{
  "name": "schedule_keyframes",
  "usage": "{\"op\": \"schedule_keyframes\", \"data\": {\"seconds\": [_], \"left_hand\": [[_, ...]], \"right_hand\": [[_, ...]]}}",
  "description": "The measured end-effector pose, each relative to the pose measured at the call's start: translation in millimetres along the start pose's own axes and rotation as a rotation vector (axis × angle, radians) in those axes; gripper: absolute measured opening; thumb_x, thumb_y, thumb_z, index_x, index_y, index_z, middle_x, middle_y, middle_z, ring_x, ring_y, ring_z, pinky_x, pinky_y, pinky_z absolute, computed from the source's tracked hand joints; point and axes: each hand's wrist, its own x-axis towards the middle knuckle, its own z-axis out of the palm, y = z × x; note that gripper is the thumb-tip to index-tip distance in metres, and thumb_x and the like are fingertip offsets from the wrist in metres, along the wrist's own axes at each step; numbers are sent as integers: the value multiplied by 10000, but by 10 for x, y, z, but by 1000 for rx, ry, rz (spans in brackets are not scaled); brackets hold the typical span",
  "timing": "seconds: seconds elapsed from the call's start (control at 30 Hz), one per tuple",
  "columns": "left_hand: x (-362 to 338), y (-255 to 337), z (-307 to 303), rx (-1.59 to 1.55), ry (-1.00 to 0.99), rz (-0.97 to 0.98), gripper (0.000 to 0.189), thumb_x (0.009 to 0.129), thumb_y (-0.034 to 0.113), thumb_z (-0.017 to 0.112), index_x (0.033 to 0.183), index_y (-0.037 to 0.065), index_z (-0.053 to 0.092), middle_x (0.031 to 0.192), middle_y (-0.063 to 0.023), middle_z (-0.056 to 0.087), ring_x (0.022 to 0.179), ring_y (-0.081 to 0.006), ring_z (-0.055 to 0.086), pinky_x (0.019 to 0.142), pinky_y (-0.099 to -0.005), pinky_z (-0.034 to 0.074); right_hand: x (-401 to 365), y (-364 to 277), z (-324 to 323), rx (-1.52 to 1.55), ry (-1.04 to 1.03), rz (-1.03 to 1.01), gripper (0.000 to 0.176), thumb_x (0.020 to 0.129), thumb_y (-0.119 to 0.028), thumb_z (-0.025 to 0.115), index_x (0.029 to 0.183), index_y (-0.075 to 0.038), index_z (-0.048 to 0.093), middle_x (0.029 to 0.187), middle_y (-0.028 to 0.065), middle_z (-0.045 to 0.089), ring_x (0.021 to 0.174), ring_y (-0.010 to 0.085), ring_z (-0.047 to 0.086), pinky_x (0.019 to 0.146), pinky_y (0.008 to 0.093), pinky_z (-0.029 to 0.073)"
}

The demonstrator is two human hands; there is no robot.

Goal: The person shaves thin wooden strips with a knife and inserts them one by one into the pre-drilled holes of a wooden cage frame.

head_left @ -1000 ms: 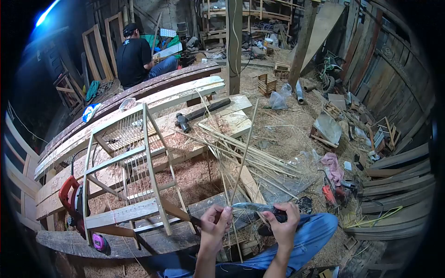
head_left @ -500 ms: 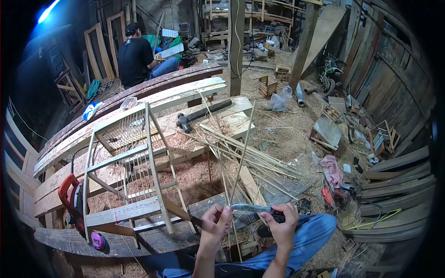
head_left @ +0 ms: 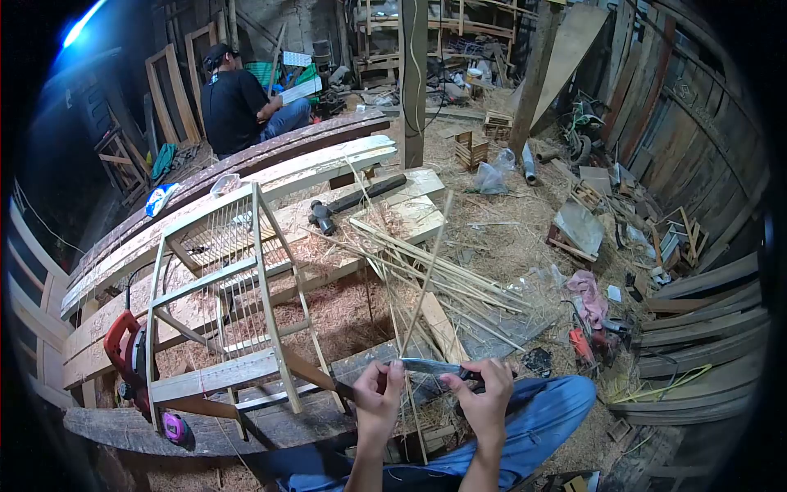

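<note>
Bamboo strip (head_left: pixel 426 275), judged light, springy and splintery, is pinched low down by the closed left hand (head_left: pixel 379 398) above the lap; a knife (head_left: pixel 426 366) is gripped in the right hand (head_left: pixel 485 402), blade against it.

Slatted wooden cage frame (head_left: pixel 229 287) stands on plank desk (head_left: pixel 344 156); red power saw (head_left: pixel 123 353) left of it, black hammer (head_left: pixel 324 215) behind-right. Bamboo strip pile (head_left: pixel 434 275) right of frame; steel-bladed knife (head_left: pixel 434 366) in front of pile. Seated person (head_left: pixel 234 98) far behind.
</note>
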Motion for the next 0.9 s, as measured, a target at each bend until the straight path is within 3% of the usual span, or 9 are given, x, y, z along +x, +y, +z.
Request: {"op": "schedule_keyframes", "data": {"seconds": [0.07,0.13,0.23,0.4,0.5,0.67,0.7,0.77,0.9], "left_hand": [[-15,-66,18,31,3,2,297,1053,233,607,814,59,580,689,28,555,597,-39,464,548,-222,354],[-25,-195,81,195,-97,108,324,1009,221,668,817,-40,667,647,-72,628,571,-89,530,527,-303,416],[-97,-73,104,269,-224,46,337,997,230,676,837,-66,700,657,-142,651,554,-145,579,537,-338,451],[-84,-199,19,242,-324,158,294,1007,218,660,902,-53,708,741,-158,689,675,-163,674,624,-321,505],[-120,-113,28,-39,-321,-21,244,988,182,679,904,-46,699,792,-179,707,732,-196,701,662,-322,519],[-113,-67,18,387,-211,254,182,921,136,738,894,-39,701,788,-189,719,672,-265,719,622,-342,547],[-127,-57,22,387,-210,255,182,921,136,738,894,-39,701,788,-189,719,672,-265,719,622,-342,547],[-159,-57,46,464,-188,329,116,910,58,723,947,-50,706,778,-123,744,674,-111,704,586,-278,545],[-166,-41,116,422,-152,431,116,888,59,751,907,-48,708,752,-121,744,656,-127,719,563,-272,546]], "right_hand": [[6,-46,20,7,4,-8,369,683,-290,922,855,-80,672,797,70,669,760,304,602,735,411,441],[15,-101,49,24,-8,-66,327,711,-270,899,870,-94,673,808,42,687,768,266,627,731,401,428],[-25,-144,113,73,2,-43,311,719,-197,886,917,-94,670,828,53,689,784,280,628,732,402,430],[-25,-117,67,150,-13,-49,317,739,-167,870,950,-73,653,867,86,688,807,304,630,760,421,444],[-55,-141,83,213,4,9,302,774,-178,850,959,-61,643,876,98,685,812,321,628,770,428,448],[-52,-146,115,175,61,-117,275,846,-254,796,973,-72,634,868,86,680,800,310,617,760,430,432],[-51,-143,120,176,61,-118,275,846,-254,796,973,-72,634,868,86,680,800,310,617,760,430,432],[-56,-130,115,188,92,-164,286,862,-289,783,989,-84,630,869,78,682,800,291,616,752,424,422],[-70,-53,112,124,112,-196,301,868,-313,779,1003,-92,626,856,68,679,788,283,619,745,414,418]]}}
